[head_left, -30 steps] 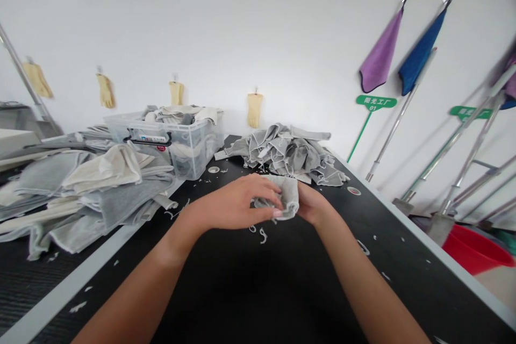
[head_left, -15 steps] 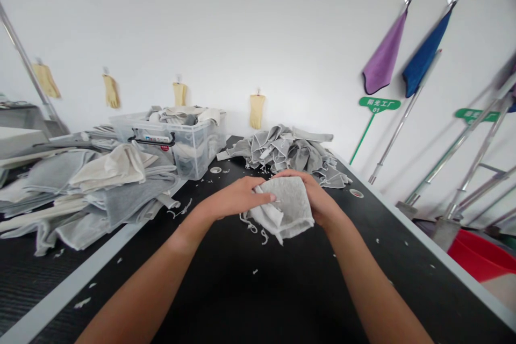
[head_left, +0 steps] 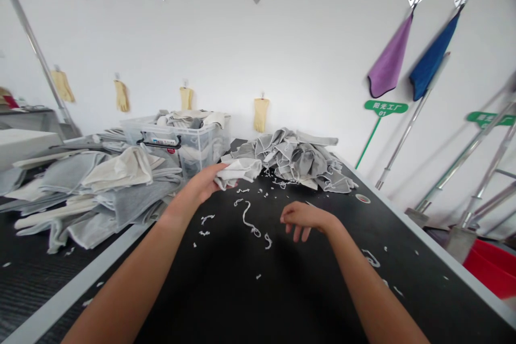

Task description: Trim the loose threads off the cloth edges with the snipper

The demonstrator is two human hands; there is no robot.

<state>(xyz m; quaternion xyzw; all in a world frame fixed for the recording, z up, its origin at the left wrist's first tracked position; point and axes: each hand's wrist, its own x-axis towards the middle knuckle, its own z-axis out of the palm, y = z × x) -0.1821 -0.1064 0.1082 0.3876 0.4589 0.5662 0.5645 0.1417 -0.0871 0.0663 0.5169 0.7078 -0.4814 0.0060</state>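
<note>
My left hand [head_left: 212, 180] is closed on the edge of a folded light grey cloth [head_left: 241, 171], held above the dark table toward the clear bin. My right hand [head_left: 301, 217] hovers over the table to the right, its fingers loosely bent and apart, with nothing visible in them. A thin pale pointed thing [head_left: 309, 204] shows just behind that hand; I cannot make out what it is. Below and between both hands lie loose white thread scraps [head_left: 250, 224]. A heap of crumpled grey cloths [head_left: 294, 153] rests beyond the hands.
On the left, a clear plastic bin [head_left: 195, 150] full of cloths stands behind a spread pile of grey and cream cloths [head_left: 129, 193]. A tape roll [head_left: 363, 199] sits near the table's right edge. Poles [head_left: 403, 145] lean at the right, by a red bucket [head_left: 489, 263].
My left hand has carried the cloth left and slightly up. My right hand has let go of it and moved lower, apart from it. Thread scraps on the table have come into sight.
</note>
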